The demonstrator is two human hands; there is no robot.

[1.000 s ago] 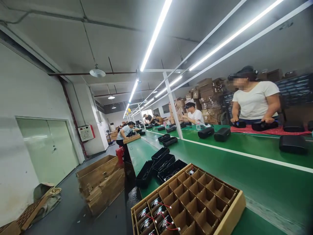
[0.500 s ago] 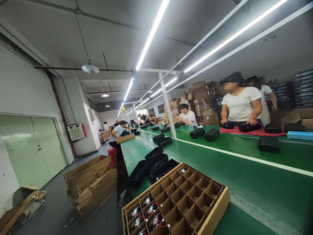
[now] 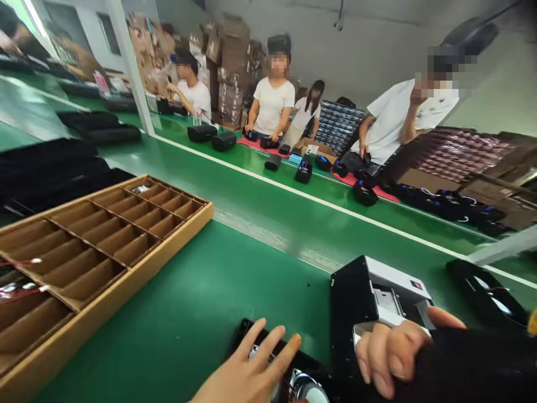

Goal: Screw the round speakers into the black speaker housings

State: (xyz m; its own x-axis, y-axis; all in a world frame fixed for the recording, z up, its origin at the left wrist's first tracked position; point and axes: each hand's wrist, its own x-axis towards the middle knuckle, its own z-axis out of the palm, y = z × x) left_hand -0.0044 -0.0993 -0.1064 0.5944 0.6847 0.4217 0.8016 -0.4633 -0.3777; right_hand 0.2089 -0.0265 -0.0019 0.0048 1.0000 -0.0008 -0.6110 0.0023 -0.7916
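My left hand point(image 3: 255, 364) reaches in from the bottom edge with its fingers spread. It lies over a long black housing point(image 3: 315, 365) on the green bench and covers part of it. A round speaker point(image 3: 308, 386) with a metal rim and pale cone shows beside the fingers, cut off by the lower edge. My right hand point(image 3: 390, 355) is closed, fingers curled, in front of a black-and-white machine point(image 3: 354, 302). A large dark shape point(image 3: 482, 364) overlaps that hand; whether it is held cannot be made out.
A divided cardboard tray point(image 3: 168, 238) stands at left, some cells holding speakers with red wires. Black housings point(image 3: 46, 173) lie behind it. Another black housing point(image 3: 482, 291) with speakers is at right. Across the green belt point(image 3: 260, 212), several people work beside black units.
The view has swung right and down. Both my hands, the machine and the housing under my left hand have come into view, and the tray now appears farther left.
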